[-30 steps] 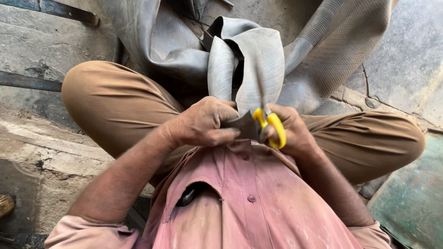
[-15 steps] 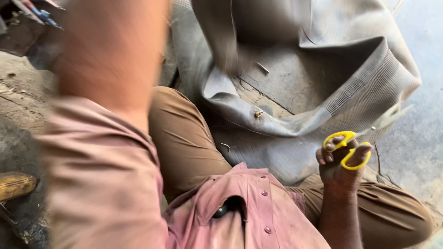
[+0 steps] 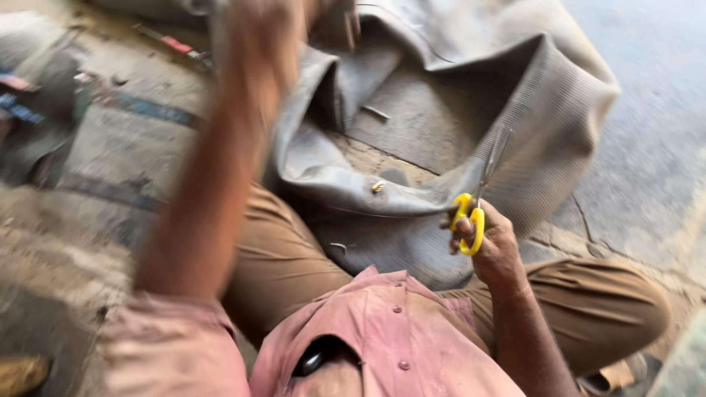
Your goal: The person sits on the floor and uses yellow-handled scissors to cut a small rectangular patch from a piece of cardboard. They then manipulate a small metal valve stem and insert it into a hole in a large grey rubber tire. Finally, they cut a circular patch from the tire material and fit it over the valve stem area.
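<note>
Right hand [image 3: 494, 248] grips yellow-handled scissors [image 3: 478, 198], fingers thru loops, blades up at folded edge of grey rubber tube [image 3: 441, 110] draped over lap & floor, w/ left hand [image 3: 257, 37] raised above tube, too blurred to tell grip.

Much of the left side is smeared, and the frame cuts things short.

The left hand [image 3: 257, 29] is a blur against the grey rubber tube [image 3: 456, 125], its grip impossible to judge. Small items on the floor [image 3: 103, 147] at left are too smeared to name. The right hand [image 3: 494, 246] hides part of the yellow scissors [image 3: 471, 217]. A dark object in the shirt pocket [image 3: 316, 359] stays half hidden.
</note>
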